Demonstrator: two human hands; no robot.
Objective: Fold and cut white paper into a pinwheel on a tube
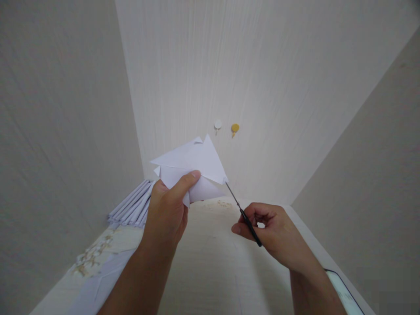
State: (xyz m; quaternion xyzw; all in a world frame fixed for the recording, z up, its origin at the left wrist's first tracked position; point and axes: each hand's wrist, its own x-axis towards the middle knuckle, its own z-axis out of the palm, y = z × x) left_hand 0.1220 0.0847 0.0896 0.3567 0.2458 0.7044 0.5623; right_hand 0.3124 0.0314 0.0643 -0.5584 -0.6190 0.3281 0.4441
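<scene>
My left hand (167,210) is raised above the table and pinches a folded white paper (197,162), thumb on its front face. The paper forms layered triangles with points up and to the right. My right hand (272,229) grips small scissors (244,216) with black handles. Their thin blades reach up-left and meet the paper's lower right corner. I cannot tell how far apart the blades are.
A fanned stack of folded white papers (131,205) lies at the table's back left against the wall. Two wall hooks, one white (218,125) and one yellow (235,128), sit on the wall ahead. A phone (343,293) lies at the table's right edge. Patterned paper (95,258) lies left.
</scene>
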